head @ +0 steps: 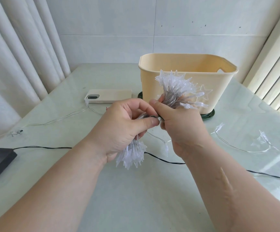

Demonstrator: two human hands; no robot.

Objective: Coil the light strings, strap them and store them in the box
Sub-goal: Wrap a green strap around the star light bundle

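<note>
Both the left grip (127,121) and right grip (177,121) are clenched on the coiled light string (174,87), held above the bench (135,198), apparently cinching a dark strap (154,116). Loose stars (263,139) trail at 3 o'clock, so coiling looks unfinished. The box (219,91) stands at 1 o'clock, and storing is not yet done.

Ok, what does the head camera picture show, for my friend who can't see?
A left hand and a right hand grip a bundle of clear star lights above a pale table, in front of an open cream box. A phone, a black cable and loose stars lie around.
</note>
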